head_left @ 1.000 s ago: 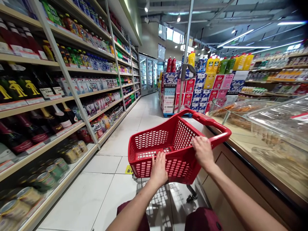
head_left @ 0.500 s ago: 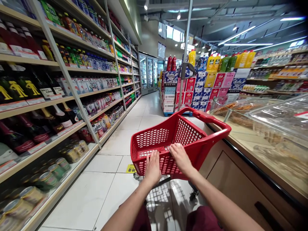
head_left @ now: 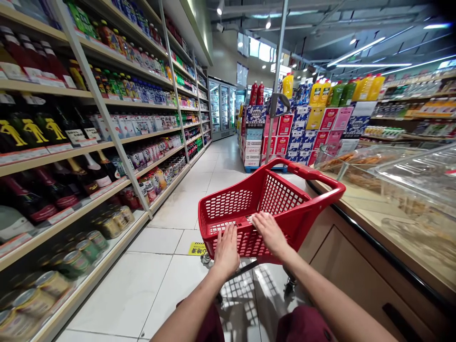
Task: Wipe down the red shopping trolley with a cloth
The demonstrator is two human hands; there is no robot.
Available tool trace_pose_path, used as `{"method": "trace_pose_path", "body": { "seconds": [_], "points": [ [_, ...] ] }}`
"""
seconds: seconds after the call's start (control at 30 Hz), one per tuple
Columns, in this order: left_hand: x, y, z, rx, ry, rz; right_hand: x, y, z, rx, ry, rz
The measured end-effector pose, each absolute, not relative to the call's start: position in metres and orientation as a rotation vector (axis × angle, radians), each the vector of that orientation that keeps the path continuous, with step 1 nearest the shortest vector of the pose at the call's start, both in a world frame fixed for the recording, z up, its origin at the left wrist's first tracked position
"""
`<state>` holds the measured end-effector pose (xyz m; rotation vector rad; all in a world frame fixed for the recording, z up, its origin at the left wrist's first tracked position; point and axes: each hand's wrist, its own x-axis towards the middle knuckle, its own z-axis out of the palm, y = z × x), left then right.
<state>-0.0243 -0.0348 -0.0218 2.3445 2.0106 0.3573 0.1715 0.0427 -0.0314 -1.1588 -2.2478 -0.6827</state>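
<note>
A red plastic shopping cart [head_left: 293,226] with perforated walls stands sideways in front of me, its handle pointing right. No goods show in its visible basket. My left hand [head_left: 228,247] rests against the near side, fingers stretched out together over the upper rim. To its right, my right hand [head_left: 270,232] lies over the same rim with its fingers extended and reaching slightly inside. A small whitish patch shows by the right fingertips; I cannot make out what it is. Neither hand wraps round the rim. The undersides of both palms are hidden.
Tall shelves [head_left: 142,130] of bottles and cans line the left. At right, a wooden counter [head_left: 342,256] holds clear food cases [head_left: 409,166], close to the cart. Stacked drink boxes [head_left: 285,124] and a metal pole [head_left: 280,52] stand ahead. A yellow sticker [head_left: 197,248] marks the tiled floor.
The whole view has shifted slightly, so the shelves and cart appear a little farther right. Both hands keep nearly the same place on the cart's rim.
</note>
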Motion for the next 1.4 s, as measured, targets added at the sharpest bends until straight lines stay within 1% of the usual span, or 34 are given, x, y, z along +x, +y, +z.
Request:
{"method": "trace_pose_path", "body": {
  "seconds": [0.1,0.17,0.37,0.43,0.57,0.77,0.87,1.0,1.23,1.4],
  "points": [
    [-0.028,-0.036,-0.025,2.288,2.113,0.4,0.203,0.055,-0.027,-1.317,-2.083,-0.693],
    [-0.027,-0.037,-0.029,2.284,2.141,0.415,0.207,0.06,-0.029,-1.341,-2.005,-0.664],
    [-0.022,-0.04,-0.034,2.367,2.021,0.434,0.151,0.044,-0.053,-0.987,-2.216,-0.447],
    [-0.026,-0.044,-0.034,2.355,2.018,0.427,0.158,0.047,-0.053,-0.997,-2.204,-0.43],
    [-0.032,-0.051,-0.036,2.262,2.116,0.42,0.182,0.057,-0.049,-1.177,-2.009,-0.441],
    [-0.026,-0.057,-0.039,2.235,2.099,0.424,0.144,0.037,-0.061,-0.89,-2.218,-0.29],
    [-0.02,-0.064,-0.039,2.248,2.047,0.411,0.15,0.039,-0.059,-0.946,-2.221,-0.251],
    [-0.006,-0.073,-0.041,2.262,1.982,0.395,0.165,0.043,-0.057,-1.053,-2.101,-0.237],
    [-0.004,-0.066,-0.024,2.365,1.694,0.271,0.149,0.009,-0.065,-0.882,-2.223,-0.23],
    [-0.031,-0.047,-0.013,2.356,1.92,0.196,0.164,0.01,-0.069,-1.047,-2.041,-0.306]
  ]
}}
